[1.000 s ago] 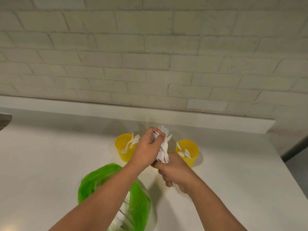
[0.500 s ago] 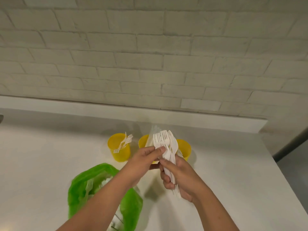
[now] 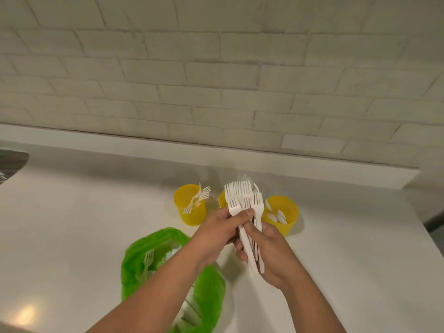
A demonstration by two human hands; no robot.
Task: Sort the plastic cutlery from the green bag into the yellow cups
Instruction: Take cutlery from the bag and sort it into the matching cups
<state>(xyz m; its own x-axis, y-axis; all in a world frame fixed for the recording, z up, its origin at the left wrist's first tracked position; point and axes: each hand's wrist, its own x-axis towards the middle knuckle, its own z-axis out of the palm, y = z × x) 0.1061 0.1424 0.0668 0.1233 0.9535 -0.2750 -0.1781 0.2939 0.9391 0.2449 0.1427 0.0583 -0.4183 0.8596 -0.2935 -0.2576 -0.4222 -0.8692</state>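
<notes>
Head view: just below the middle of the frame, your right hand [image 3: 272, 253] grips the handles of a bunch of white forks [image 3: 242, 200], tines up. Your left hand [image 3: 219, 233] pinches the same bunch just under the tines. Behind them stand three yellow cups: the left cup [image 3: 194, 216] holds forks, the right cup [image 3: 289, 223] holds spoons, and the middle cup [image 3: 222, 200] is mostly hidden. The green bag [image 3: 132, 272] (more cutlery inside) lies open on the white counter [image 3: 72, 224] at lower centre, under your left forearm.
</notes>
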